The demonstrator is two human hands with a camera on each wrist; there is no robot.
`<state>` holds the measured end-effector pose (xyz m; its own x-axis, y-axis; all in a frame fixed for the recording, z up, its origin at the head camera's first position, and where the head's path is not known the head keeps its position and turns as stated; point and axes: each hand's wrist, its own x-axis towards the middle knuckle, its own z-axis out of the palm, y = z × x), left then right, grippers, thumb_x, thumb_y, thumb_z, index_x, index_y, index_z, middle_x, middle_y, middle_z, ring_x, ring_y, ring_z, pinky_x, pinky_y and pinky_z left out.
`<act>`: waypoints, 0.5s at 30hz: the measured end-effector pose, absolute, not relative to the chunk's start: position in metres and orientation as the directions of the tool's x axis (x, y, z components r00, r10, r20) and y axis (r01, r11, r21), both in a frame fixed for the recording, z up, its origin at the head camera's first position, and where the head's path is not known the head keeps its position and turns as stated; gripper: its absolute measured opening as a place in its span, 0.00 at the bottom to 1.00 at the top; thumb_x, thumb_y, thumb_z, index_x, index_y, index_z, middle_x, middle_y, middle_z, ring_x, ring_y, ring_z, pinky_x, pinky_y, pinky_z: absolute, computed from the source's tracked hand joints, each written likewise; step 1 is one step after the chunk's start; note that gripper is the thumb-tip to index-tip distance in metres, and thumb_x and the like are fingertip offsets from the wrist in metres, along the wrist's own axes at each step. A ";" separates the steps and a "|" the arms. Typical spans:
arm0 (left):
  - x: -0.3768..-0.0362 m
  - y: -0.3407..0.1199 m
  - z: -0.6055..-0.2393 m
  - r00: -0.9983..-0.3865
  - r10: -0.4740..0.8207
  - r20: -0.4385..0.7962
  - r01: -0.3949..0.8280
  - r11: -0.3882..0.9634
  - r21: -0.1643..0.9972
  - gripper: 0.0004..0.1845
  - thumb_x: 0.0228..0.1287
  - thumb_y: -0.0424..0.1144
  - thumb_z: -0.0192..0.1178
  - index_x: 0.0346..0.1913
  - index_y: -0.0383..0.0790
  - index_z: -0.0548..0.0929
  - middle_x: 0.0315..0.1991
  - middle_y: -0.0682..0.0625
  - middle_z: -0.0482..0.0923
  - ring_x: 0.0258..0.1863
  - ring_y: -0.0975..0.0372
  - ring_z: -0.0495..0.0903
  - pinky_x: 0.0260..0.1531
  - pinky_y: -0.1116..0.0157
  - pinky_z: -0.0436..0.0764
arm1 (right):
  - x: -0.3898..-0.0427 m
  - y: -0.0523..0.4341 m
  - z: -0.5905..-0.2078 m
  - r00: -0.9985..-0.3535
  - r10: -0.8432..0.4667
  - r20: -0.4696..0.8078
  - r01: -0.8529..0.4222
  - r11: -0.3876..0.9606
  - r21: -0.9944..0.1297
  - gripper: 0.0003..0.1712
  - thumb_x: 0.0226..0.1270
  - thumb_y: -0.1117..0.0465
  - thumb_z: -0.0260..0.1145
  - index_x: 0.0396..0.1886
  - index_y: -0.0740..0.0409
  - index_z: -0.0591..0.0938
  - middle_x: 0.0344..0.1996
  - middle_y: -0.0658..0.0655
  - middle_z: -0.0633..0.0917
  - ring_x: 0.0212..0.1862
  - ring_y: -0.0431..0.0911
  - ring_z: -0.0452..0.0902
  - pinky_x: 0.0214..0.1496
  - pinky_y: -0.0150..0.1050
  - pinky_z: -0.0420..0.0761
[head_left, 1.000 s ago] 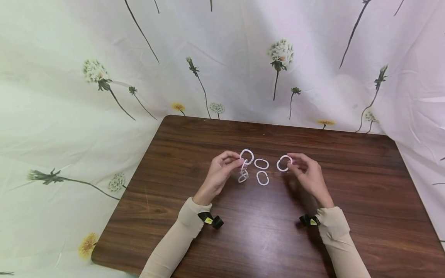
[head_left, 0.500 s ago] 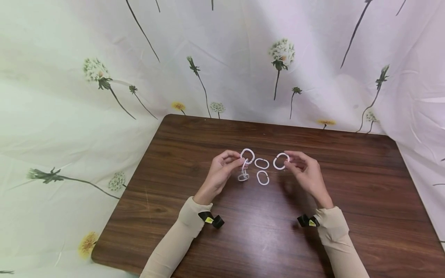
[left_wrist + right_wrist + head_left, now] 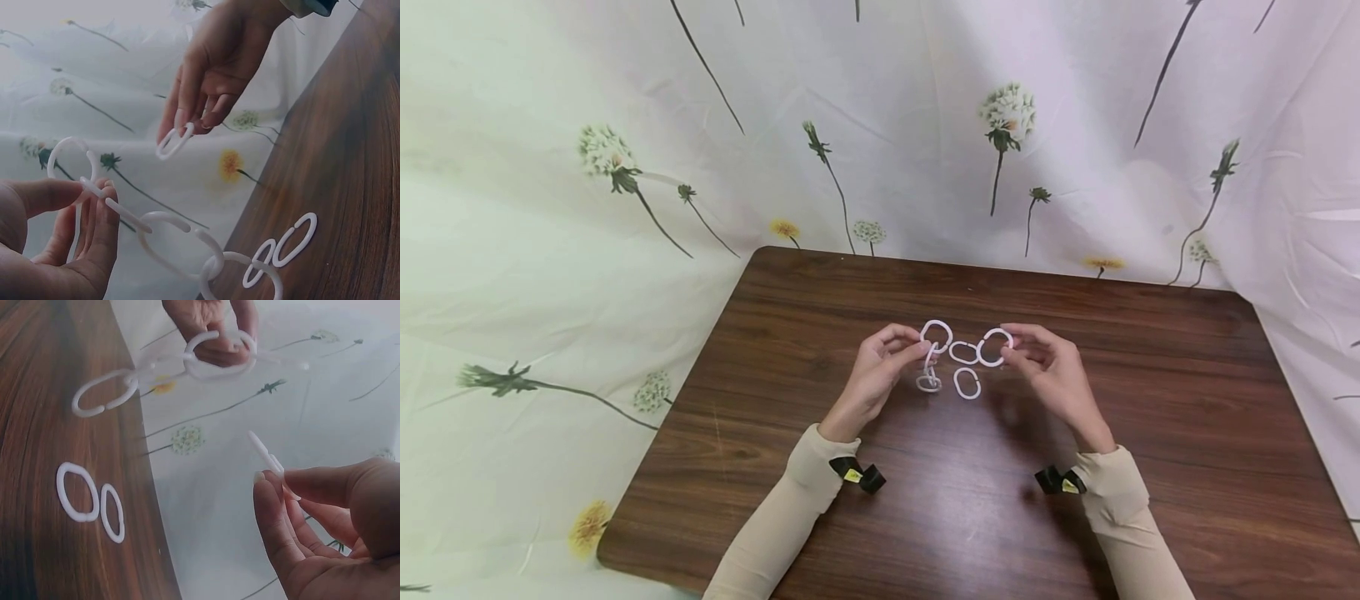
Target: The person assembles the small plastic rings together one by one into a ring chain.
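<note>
My left hand (image 3: 876, 375) pinches a short chain of white plastic links (image 3: 936, 322) between thumb and fingertips. One link stands up above the fingers while the others dangle below, over the table, as the left wrist view shows with the hanging links (image 3: 165, 215). Opposite it, my right hand (image 3: 1063, 383) holds a single white link (image 3: 980, 353) by its edge, thumb against fingers; a small gap shows in its oval. In the right wrist view this link (image 3: 262, 450) is seen nearly edge-on. The two held pieces are apart, a short distance between them.
Two loose white links lie on the brown wooden table (image 3: 820, 308) between the hands: a farther link (image 3: 951, 352) and a nearer link (image 3: 957, 383). A white flower-printed cloth (image 3: 910, 167) hangs behind the table and along its left side.
My right hand has moved left with its link, closing the distance to the chain. The left hand has barely moved, and its dangling links have swung slightly.
</note>
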<state>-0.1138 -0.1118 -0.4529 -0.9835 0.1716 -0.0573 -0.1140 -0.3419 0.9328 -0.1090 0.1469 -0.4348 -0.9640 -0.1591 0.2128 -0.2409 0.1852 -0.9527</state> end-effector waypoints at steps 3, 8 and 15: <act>-0.114 -0.111 -0.452 -0.983 0.175 -0.062 -0.119 -0.343 0.932 0.07 0.63 0.25 0.62 0.41 0.37 0.77 0.33 0.51 0.84 0.35 0.61 0.88 0.43 0.68 0.86 | -0.112 0.145 -0.443 -0.964 -0.168 0.205 -0.233 0.166 -0.958 0.20 0.62 0.75 0.67 0.55 0.68 0.80 0.38 0.69 0.81 0.35 0.37 0.83 0.40 0.35 0.88; -0.113 -0.110 -0.451 -0.982 0.177 -0.059 -0.120 -0.357 0.926 0.08 0.62 0.25 0.63 0.40 0.36 0.77 0.33 0.50 0.84 0.35 0.60 0.89 0.44 0.67 0.87 | -0.113 0.144 -0.449 -0.961 -0.183 0.207 -0.234 0.141 -0.962 0.21 0.62 0.71 0.68 0.56 0.65 0.81 0.37 0.63 0.82 0.36 0.36 0.83 0.41 0.34 0.87; -0.113 -0.110 -0.453 -0.981 0.188 -0.048 -0.116 -0.372 0.921 0.08 0.61 0.26 0.65 0.40 0.36 0.77 0.33 0.48 0.85 0.36 0.57 0.89 0.45 0.64 0.87 | -0.110 0.142 -0.443 -0.945 -0.271 0.183 -0.193 0.010 -0.981 0.22 0.65 0.68 0.67 0.58 0.66 0.78 0.37 0.56 0.82 0.37 0.42 0.86 0.42 0.39 0.89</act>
